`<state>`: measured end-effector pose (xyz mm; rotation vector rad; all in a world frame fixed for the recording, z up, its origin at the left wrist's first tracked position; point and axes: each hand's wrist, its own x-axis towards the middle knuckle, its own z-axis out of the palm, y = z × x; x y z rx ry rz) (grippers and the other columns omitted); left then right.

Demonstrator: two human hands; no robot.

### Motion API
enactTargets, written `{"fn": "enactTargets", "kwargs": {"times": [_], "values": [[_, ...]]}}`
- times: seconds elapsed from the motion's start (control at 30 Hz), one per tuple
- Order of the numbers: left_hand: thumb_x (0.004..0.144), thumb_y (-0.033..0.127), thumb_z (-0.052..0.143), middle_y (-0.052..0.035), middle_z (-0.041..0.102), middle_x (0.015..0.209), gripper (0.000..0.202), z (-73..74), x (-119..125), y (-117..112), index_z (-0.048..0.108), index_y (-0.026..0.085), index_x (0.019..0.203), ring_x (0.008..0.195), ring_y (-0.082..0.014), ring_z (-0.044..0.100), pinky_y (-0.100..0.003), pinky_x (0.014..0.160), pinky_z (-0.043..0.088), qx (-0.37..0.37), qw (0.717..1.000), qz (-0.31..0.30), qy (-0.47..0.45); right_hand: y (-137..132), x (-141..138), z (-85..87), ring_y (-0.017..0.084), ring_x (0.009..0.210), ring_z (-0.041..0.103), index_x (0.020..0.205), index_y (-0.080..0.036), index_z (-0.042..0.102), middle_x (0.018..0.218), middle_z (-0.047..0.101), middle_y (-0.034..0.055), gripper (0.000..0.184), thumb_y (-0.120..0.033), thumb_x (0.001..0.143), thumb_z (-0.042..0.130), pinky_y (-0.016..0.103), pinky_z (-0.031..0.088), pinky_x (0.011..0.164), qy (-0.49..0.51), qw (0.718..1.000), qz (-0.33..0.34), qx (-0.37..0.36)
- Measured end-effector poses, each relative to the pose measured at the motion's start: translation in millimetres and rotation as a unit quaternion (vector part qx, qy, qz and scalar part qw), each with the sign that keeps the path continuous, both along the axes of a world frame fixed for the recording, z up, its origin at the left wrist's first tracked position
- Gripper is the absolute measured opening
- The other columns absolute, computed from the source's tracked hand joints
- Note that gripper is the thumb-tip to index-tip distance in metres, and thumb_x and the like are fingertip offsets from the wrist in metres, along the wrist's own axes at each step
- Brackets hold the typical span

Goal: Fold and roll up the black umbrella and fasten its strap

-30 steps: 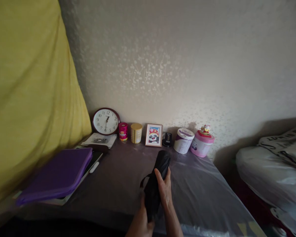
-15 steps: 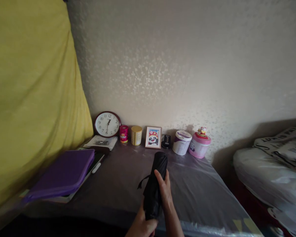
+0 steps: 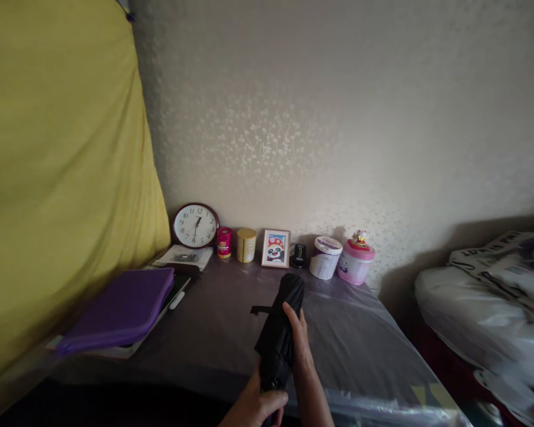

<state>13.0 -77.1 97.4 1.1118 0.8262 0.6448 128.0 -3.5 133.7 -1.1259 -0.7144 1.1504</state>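
A folded black umbrella (image 3: 279,329) is held over the dark table (image 3: 213,332), tip pointing away from me. My left hand (image 3: 258,403) is closed round its handle end at the bottom of the view. My right hand (image 3: 299,338) lies along the umbrella's right side, fingers wrapped against the folded canopy. A short black strap sticks out to the left near the umbrella's tip.
Along the wall stand a round clock (image 3: 195,225), a red tin (image 3: 224,242), a yellow tin (image 3: 246,245), a small framed picture (image 3: 276,248), a white tub (image 3: 323,257) and a pink tub (image 3: 356,261). A purple case (image 3: 120,309) lies left; yellow curtain (image 3: 62,178) left; bedding (image 3: 485,308) right.
The umbrella has turned slightly in my hands and its strap now sticks out to the left. My left hand has shifted its hold on the handle end. The view drifted a little.
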Motion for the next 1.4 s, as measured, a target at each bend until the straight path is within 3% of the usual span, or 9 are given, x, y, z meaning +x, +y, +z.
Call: {"fn": "enactTargets", "kwargs": {"times": [0.1, 0.23, 0.37, 0.6, 0.8, 0.93, 1.1, 1.2, 1.4], "values": [[0.07, 0.028, 0.054, 0.0057, 0.053, 0.054, 0.063, -11.8, 3, -1, 0.032, 0.016, 0.128, 0.045, -0.0125, 0.051, -0.023, 0.047, 0.039, 0.047, 0.99, 0.085, 0.101, -2, -4, -2.6, 0.022, 0.083, 0.063, 0.109, -0.017, 0.054, 0.09, 0.066, 0.0035, 0.06, -0.047, 0.061, 0.071, 0.03, 0.05, 0.071, -0.052, 0.998, -0.013, 0.03], [0.063, 0.015, 0.056, -0.0136, 0.059, 0.115, 0.08, -20.0, -3, -2, 0.023, 0.015, 0.136, 0.104, -0.024, 0.057, -0.03, 0.087, 0.041, 0.227, 0.929, 0.196, 0.217, -2, -10, -13.2, 0.02, 0.071, 0.063, 0.111, -0.018, 0.049, 0.082, 0.065, 0.002, 0.063, -0.046, 0.06, 0.073, 0.033, 0.051, 0.066, -0.079, 0.995, -0.015, 0.056], [0.066, 0.015, 0.055, -0.0142, 0.053, 0.127, 0.085, -10.5, -17, -3, 0.014, 0.017, 0.14, 0.114, -0.0245, 0.052, -0.03, 0.093, 0.037, 0.234, 0.927, 0.157, 0.246, -1, -13, -22.5, 0.02, 0.071, 0.064, 0.106, -0.017, 0.05, 0.081, 0.065, 0.0025, 0.059, -0.045, 0.06, 0.073, 0.033, 0.052, 0.067, -0.057, 0.996, -0.034, 0.064], [0.076, 0.039, 0.056, -0.013, 0.028, 0.145, 0.087, 14.6, -23, 9, 0.005, 0.014, 0.141, 0.132, -0.0222, 0.029, -0.036, 0.106, 0.028, 0.225, 0.957, 0.146, 0.112, -6, -14, -27.5, 0.022, 0.072, 0.064, 0.107, -0.015, 0.051, 0.081, 0.066, 0.0037, 0.058, -0.046, 0.062, 0.072, 0.034, 0.052, 0.068, -0.009, 0.998, -0.018, 0.054], [0.08, 0.035, 0.05, -0.0086, 0.042, 0.138, 0.062, -6.8, -16, 30, 0.027, 0.019, 0.136, 0.127, -0.019, 0.038, -0.035, 0.106, 0.03, 0.332, 0.914, 0.169, 0.162, 2, -1, -36.6, 0.026, 0.093, 0.06, 0.114, -0.012, 0.051, 0.097, 0.064, 0.0095, 0.064, -0.05, 0.065, 0.068, 0.037, 0.048, 0.082, -0.193, 0.979, -0.035, 0.062], [0.078, 0.027, 0.051, -0.005, 0.041, 0.139, 0.067, -22.4, -24, 45, 0.021, 0.027, 0.138, 0.125, -0.018, 0.042, -0.037, 0.103, 0.036, 0.392, 0.854, 0.156, 0.304, 12, 10, -53.9, 0.028, 0.095, 0.058, 0.127, -0.014, 0.044, 0.107, 0.056, 0.0135, 0.073, -0.052, 0.067, 0.065, 0.041, 0.048, 0.082, -0.386, 0.911, -0.098, 0.11], [0.08, 0.027, 0.05, -0.0066, 0.05, 0.13, 0.065, -24.3, -24, 53, 0.02, 0.03, 0.138, 0.109, -0.0192, 0.056, -0.031, 0.089, 0.046, 0.405, 0.772, 0.09, 0.482, 20, 15, -76.6, 0.022, 0.098, 0.057, 0.112, -0.022, 0.059, 0.118, 0.046, 0.0115, 0.035, -0.039, 0.082, 0.051, 0.036, 0.048, 0.085, -0.498, 0.846, -0.043, 0.186], [0.08, 0.026, 0.051, -0.0095, 0.057, 0.117, 0.059, -25.8, -21, 52, 0.03, 0.031, 0.135, 0.092, -0.0239, 0.064, -0.035, 0.078, 0.05, 0.396, 0.749, 0.078, 0.525, 24, 17, -84.7, 0.018, 0.096, 0.058, 0.096, -0.023, 0.064, 0.114, 0.051, 0.0082, 0.022, -0.03, 0.085, 0.047, 0.031, 0.047, 0.086, -0.489, 0.842, 0.01, 0.226], [0.085, 0.027, 0.046, -0.0111, 0.057, 0.111, 0.053, -31.2, -19, 51, 0.031, 0.035, 0.135, 0.08, -0.0223, 0.066, -0.032, 0.07, 0.05, 0.397, 0.718, 0.064, 0.568, 23, 26, -84.9, 0.015, 0.076, 0.058, 0.082, -0.02, 0.061, 0.08, 0.061, 0.0025, 0.013, -0.028, 0.082, 0.051, 0.026, 0.045, 0.072, -0.4, 0.889, 0.056, 0.216]]}}
